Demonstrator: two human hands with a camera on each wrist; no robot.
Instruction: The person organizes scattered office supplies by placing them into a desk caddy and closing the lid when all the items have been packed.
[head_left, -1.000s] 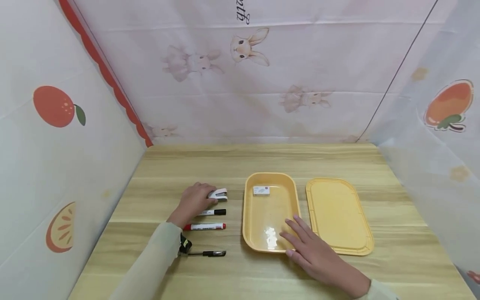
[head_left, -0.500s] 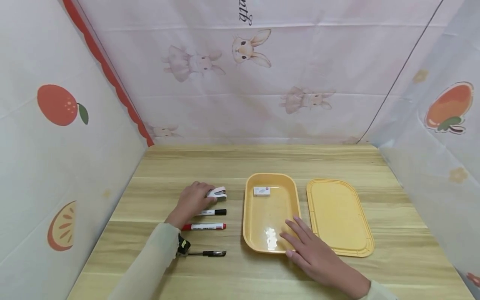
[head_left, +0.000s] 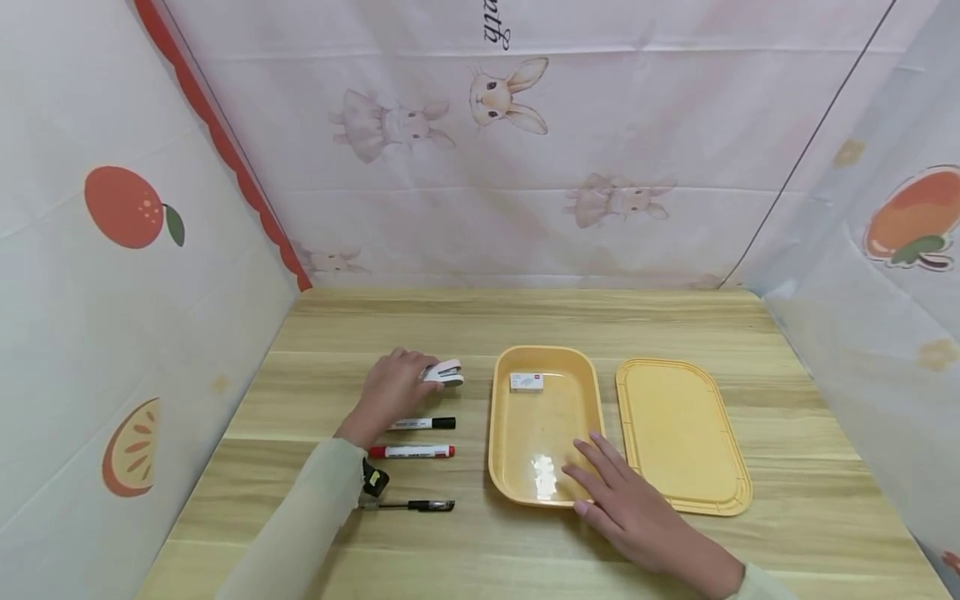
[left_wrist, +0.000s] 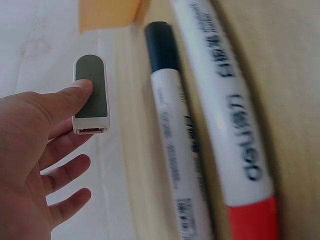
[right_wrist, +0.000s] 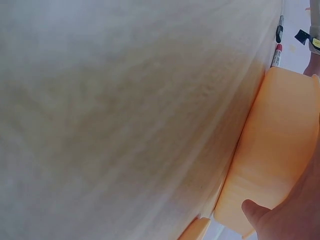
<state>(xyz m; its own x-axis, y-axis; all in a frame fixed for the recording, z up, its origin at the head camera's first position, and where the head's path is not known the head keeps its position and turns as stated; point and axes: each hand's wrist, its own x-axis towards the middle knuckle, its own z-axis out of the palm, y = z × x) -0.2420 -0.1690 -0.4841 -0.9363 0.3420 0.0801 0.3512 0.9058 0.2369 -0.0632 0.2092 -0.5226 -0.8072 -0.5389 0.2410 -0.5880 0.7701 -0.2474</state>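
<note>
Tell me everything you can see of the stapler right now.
The stapler is small, white and plastic-looking, with a long grey panel, rounded at one end, facing the left wrist camera. In the head view its narrow mouth shows a gap and points right, toward the yellow tray but apart from it. It sits beyond the black-capped marker, pinched in the left grip, the thumb on the grey panel. It appears raised off the tabletop. Any staples inside are not visible.

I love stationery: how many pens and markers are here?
3: black-capped marker beside the left hand, red marker next, black pen at the near end; the left sleeve may hide more.
</note>
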